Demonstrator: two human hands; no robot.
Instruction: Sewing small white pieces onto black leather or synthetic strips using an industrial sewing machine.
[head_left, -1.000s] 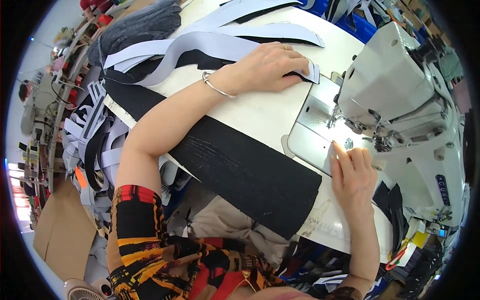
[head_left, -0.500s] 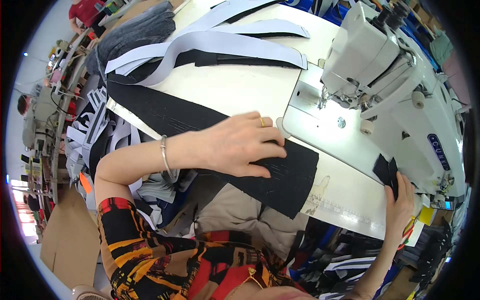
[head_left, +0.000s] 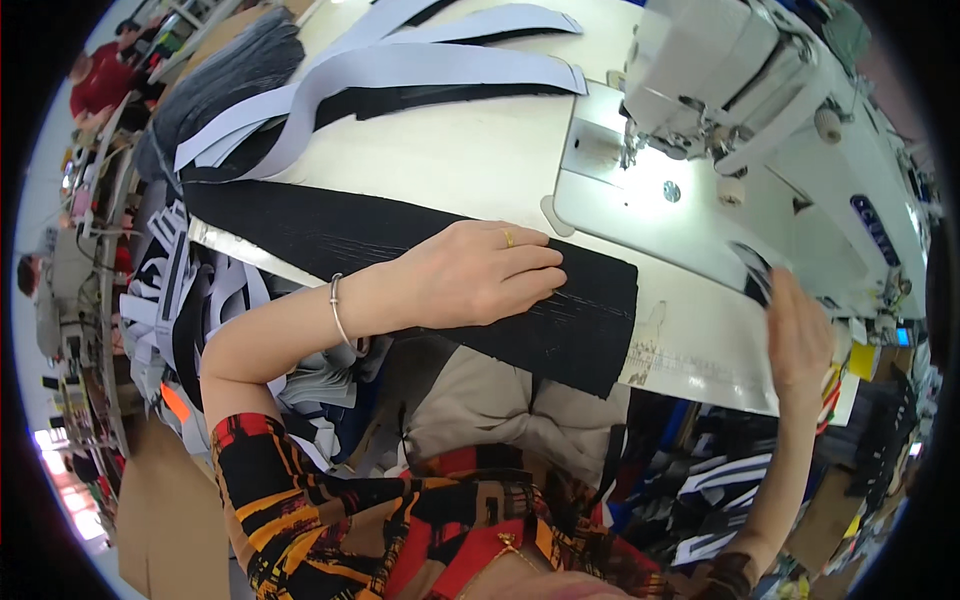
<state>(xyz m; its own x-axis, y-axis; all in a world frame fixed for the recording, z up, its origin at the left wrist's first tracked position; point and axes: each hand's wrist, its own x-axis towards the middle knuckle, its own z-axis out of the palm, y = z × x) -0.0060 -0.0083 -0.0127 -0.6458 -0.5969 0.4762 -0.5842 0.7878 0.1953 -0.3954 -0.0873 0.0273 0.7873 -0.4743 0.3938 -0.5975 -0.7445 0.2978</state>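
Note:
A long black fabric piece [head_left: 590, 330] lies across the white table and over its near edge. My left hand [head_left: 480, 275] rests on it, fingers bent and pressed together against the cloth; the thumb is hidden. At the right, beside the base of the white sewing machine [head_left: 700, 70], my right hand [head_left: 800, 335] is closed on a small black fabric piece [head_left: 755, 275] that shows a pale side. Motion blurs this hand a little, and its fingertips are partly covered. The machine's metal plate [head_left: 620, 190] and needle area stand beyond the left hand.
White and black strips [head_left: 430, 70] and a grey fabric bundle [head_left: 225, 90] lie at the far left. Cut scraps [head_left: 230, 290] hang below the table's left edge. More striped pieces [head_left: 720, 480] sit beneath the right forearm. A person in red [head_left: 100, 85] is in the background.
My left hand's fingers have drawn closer together on the black fabric, whose near edge shifted. My right hand has lifted and turned the small black piece, exposing its pale side. The view shifted slightly.

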